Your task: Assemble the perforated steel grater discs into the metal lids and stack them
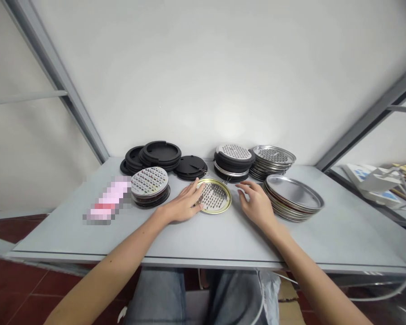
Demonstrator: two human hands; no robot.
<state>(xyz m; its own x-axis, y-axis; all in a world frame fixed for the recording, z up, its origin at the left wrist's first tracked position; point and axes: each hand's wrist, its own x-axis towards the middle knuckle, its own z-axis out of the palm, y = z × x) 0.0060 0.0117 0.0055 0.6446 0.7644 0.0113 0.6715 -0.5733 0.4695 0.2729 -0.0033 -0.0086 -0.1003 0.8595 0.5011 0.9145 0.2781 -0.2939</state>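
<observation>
A round grater disc with a gold rim (214, 198) lies flat on the table in front of me. The fingers and thumb of my left hand (184, 204) are spread over its left edge, resting on it without wrapping round it. To the right of the disc, my right hand (257, 205) hovers low with fingers loosely bent and apart, holding nothing that I can see. A small wire piece (227, 179) lies just behind the disc's rim.
Left stand a stack topped by a silver grater disc (149, 181) and black round holders (160, 153). A flat black holder (190, 166), a grater in a black holder (234, 153) and rimmed grater discs (273, 155) sit behind. Plain metal discs (294, 192) are stacked right.
</observation>
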